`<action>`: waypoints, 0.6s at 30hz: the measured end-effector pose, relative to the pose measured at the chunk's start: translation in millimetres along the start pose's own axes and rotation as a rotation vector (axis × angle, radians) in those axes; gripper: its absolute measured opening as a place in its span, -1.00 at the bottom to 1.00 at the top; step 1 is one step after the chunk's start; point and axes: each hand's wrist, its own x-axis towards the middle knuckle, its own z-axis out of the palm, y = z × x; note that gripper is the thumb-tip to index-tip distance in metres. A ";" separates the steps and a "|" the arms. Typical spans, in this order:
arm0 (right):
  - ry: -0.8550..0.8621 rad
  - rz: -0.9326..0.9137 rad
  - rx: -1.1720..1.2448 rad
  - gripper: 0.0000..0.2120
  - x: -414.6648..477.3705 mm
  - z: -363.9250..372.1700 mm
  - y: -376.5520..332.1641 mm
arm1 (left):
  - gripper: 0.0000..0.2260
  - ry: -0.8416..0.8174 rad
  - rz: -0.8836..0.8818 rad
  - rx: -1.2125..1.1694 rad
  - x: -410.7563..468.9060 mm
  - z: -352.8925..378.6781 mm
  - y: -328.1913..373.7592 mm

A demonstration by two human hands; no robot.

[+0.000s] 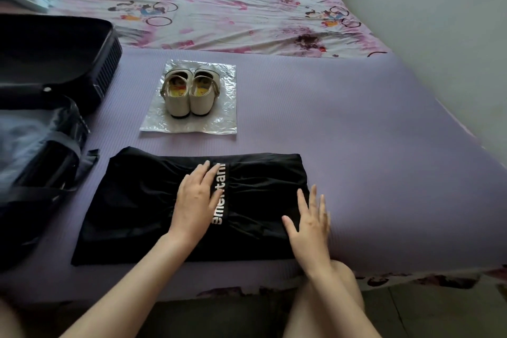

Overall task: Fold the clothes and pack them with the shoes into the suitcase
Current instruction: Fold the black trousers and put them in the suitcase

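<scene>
The black fabric garment with white lettering (129, 208) lies folded into a rough rectangle near the front edge of the ribbed purple mat (356, 145), which covers this end of the bed. The left hand (196, 200) rests flat on the garment's middle with straight fingers, probably pinning the layers so the fold keeps its shape. The right hand (310, 223), also flat with fingers spread, lies along the garment's right edge, seemingly smoothing it or readying the next fold. Neither hand grips anything. Beyond the garment, the pair of cream strapped shoes (189, 93) stands on a clear crinkled plastic bag (219, 123), likely to keep the soles off the mat. The open black suitcase (104, 49) waits at the left, just beside the garment.
</scene>
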 end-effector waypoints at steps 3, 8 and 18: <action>0.031 -0.198 -0.038 -0.31 -3.6 3.4 -15.5 | -0.42 -0.039 -0.112 0.107 -19.8 -23.8 -27.5; -0.071 -0.535 -0.178 -0.19 -7.8 29.7 -59.2 | -0.19 -0.211 -0.148 0.186 -54.0 -33.7 -61.3; -0.011 -0.650 -0.415 -0.32 11.4 49.2 -65.9 | -0.37 -0.123 0.033 0.314 -55.8 -26.7 -87.4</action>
